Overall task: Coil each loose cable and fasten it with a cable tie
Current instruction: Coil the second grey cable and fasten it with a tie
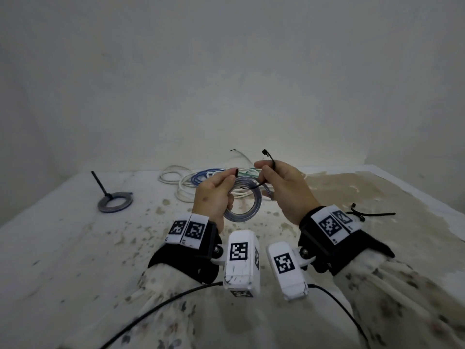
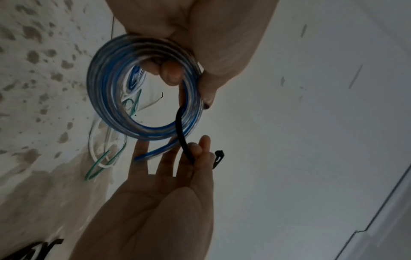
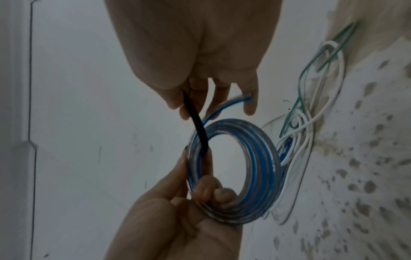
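A coil of clear cable with a blue stripe (image 1: 242, 206) (image 2: 124, 123) (image 3: 262, 158) is held above the table. My left hand (image 1: 230, 183) (image 2: 189, 84) (image 3: 206, 190) grips its near side, fingers curled through the ring. A black cable tie (image 1: 269, 157) (image 2: 181, 133) (image 3: 196, 123) passes through the coil next to my left thumb. My right hand (image 1: 264, 172) (image 2: 195, 149) (image 3: 189, 105) pinches the tie between thumb and forefinger, with the tie's head sticking up above the fingers. The coil's loose end (image 3: 242, 98) lies against my right fingers.
A tangle of loose white, blue and green cables (image 1: 198, 182) lies on the stained white table (image 1: 75, 248) behind my hands. A coiled cable fastened with a tie (image 1: 115, 203) sits at the left. Spare black ties (image 1: 364, 214) lie at the right, and a wall stands close behind.
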